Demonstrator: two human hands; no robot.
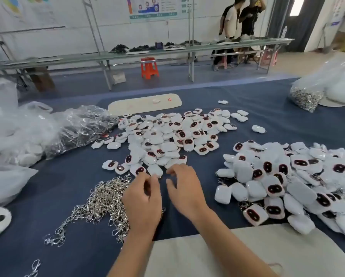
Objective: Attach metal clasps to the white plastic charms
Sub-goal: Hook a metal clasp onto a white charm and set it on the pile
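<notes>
Cream cloth [257,254] is covering the near edge of the blue table [72,176], and both forearms are passing over it toward the work area. Left hand [142,204] is hovering over the right edge of the loose heap of metal clasps [101,204], its fingers curling inward; whether they are pinching a clasp cannot be told, since the fingertips are blurred. Right hand [184,186] is lying just beside the left, fingers relaxed and spread, grasping nothing, with the fingertips reaching toward the nearest white charm [155,170] at the front edge of the central pile of charms [167,136]. That charm is sitting between the two hands' fingertips, just ahead of them; contact cannot be confirmed. Central pile is spreading away from the hands toward the far side of the table, its pieces lying both face-up, showing dark oval faces, and face-down. Second pile of charms [291,180] is lying to the right of the right hand, well apart from it, with clasps showing among several pieces. Clear plastic bags [77,126] are resting at the left, and another bag holding metal parts [305,96] is sitting at the far right. Pale flat board [143,103] is lying beyond the central pile. Two people [239,19] are standing at a long bench in the background, near an orange stool [149,67]
</notes>
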